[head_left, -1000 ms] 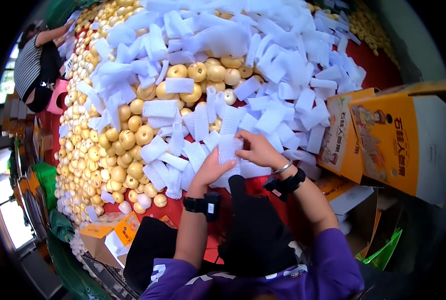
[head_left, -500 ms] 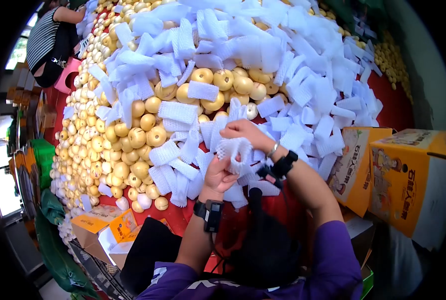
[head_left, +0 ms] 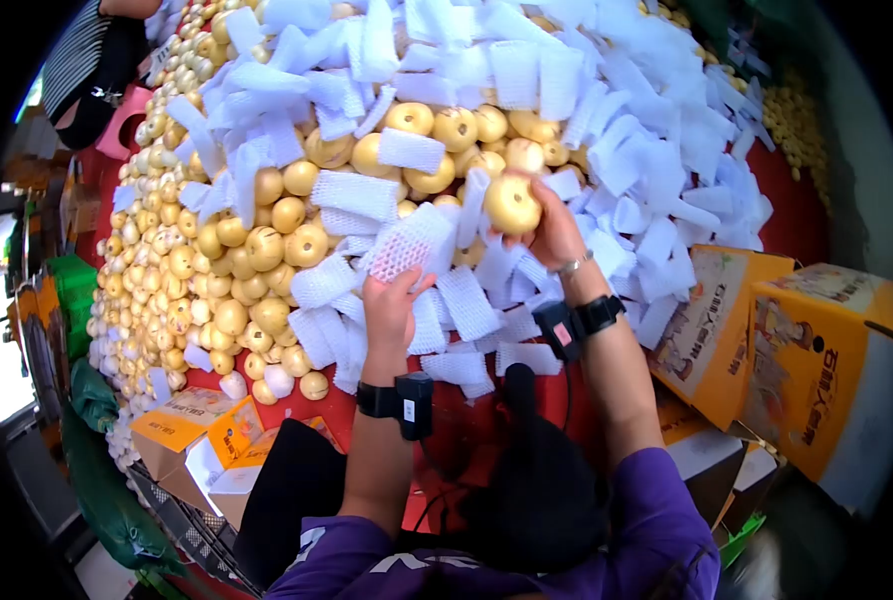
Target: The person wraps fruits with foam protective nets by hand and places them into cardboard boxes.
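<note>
**Yellow round fruit (head_left: 512,205) in the right hand (head_left: 558,235), white foam-net sleeve (head_left: 406,243) on the left hand (head_left: 391,302)**

Nearest, well below the held fruit, a thin black cable (head_left: 426,455) hangs from the black box-shaped wrist device (head_left: 413,405); it could snag if that arm swung wide.

Lower left of the fruit, the left hand has its fingers closed at the sleeve's near end. Pinkish colour shows through the mesh, so fingers may be inside; I cannot tell for sure. Pulling hard against one edge could tear the thin foam.

The right hand grips the fruit from its right side, over loose white foam-net sleeves (head_left: 466,300). That smooth, rounded skin could slip if the fingers relaxed, and a drop might bruise it or send it rolling.

Left of the fruit and beyond it, yellow round fruits (head_left: 264,248) lie heaped; a knock could start them sliding. Farthest, at its upper left, a person in a striped top (head_left: 76,65) is beside a pink plastic stool (head_left: 126,120).
</note>
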`<state>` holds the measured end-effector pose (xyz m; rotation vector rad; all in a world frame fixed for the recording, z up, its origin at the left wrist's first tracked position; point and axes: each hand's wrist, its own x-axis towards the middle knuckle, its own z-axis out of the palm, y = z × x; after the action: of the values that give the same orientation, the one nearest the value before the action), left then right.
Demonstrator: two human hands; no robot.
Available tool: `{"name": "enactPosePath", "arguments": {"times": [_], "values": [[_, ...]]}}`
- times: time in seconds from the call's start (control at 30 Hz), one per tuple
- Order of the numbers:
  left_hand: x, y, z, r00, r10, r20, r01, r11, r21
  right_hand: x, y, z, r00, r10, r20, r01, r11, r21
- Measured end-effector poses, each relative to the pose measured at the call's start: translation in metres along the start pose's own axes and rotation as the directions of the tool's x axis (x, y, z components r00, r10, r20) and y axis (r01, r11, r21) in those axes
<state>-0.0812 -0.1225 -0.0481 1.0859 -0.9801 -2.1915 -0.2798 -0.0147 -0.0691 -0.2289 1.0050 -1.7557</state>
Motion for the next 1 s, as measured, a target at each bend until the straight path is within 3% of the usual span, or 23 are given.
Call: {"name": "enactPosePath", "arguments": {"times": [0.03,0.1,0.13,0.27,0.33,0.43,0.5,0.57,0.6,0.67,0.73,0.87,0.93,1.0], "values": [[-0.001,-0.003,0.0,1.0,-0.015,0.011,0.015,1.0,-0.007,-0.018,0.001,0.004,0.987,0.079,0.141,-0.107,0.973,0.202],[0.001,-0.006,0.0,0.998,0.027,0.064,-0.035,0.992,0.123,-0.038,0.006,0.004,0.965,0.125,0.233,-0.198,0.925,0.325],[0.001,-0.006,0.003,0.988,0.097,0.12,-0.113,0.984,0.139,-0.045,0.011,0.004,0.969,0.118,0.216,-0.183,0.933,0.311],[-0.011,0.002,0.014,0.982,0.121,0.142,-0.146,0.972,0.185,-0.065,0.012,0.006,0.954,0.01,0.299,-0.101,0.952,0.288],[-0.021,0.003,0.022,0.95,0.072,0.303,-0.145,0.963,0.227,-0.068,0.013,0.009,0.945,-0.036,0.324,-0.056,0.961,0.271],[-0.03,0.004,0.026,0.938,-0.043,0.344,-0.036,0.975,0.219,-0.075,0.008,0.013,0.937,-0.021,0.349,-0.126,0.911,0.393],[-0.031,0.006,0.032,0.933,-0.076,0.351,0.002,0.979,0.205,-0.074,0.016,0.009,0.939,-0.053,0.339,-0.088,0.917,0.389],[-0.03,0.005,0.037,0.915,-0.058,0.399,-0.058,0.961,0.271,-0.072,0.025,0.01,0.894,0.055,0.445,-0.304,0.804,0.511],[-0.028,0.0,0.039,0.915,-0.065,0.399,-0.053,0.96,0.276,-0.077,0.027,0.011,0.927,0.218,0.304,-0.341,0.828,0.445],[-0.024,-0.014,0.045,0.829,0.081,0.554,-0.375,0.814,0.443,-0.077,0.041,0.007,0.919,0.276,0.282,-0.374,0.836,0.401],[-0.023,-0.02,0.047,0.843,0.092,0.53,-0.385,0.792,0.474,-0.079,0.04,0.015,0.916,0.367,0.161,-0.401,0.855,0.329],[-0.03,-0.024,0.052,0.877,0.142,0.46,-0.406,0.73,0.549,-0.081,0.034,0.016,0.908,0.399,0.126,-0.418,0.87,0.262],[-0.035,-0.02,0.059,0.874,0.163,0.457,-0.43,0.697,0.573,-0.081,0.03,0.02,0.897,0.439,-0.048,-0.429,0.892,0.138],[-0.041,-0.012,0.067,0.913,0.079,0.401,-0.29,0.817,0.499,-0.081,0.035,0.012,0.923,0.383,-0.05,-0.381,0.924,0.039]]}}
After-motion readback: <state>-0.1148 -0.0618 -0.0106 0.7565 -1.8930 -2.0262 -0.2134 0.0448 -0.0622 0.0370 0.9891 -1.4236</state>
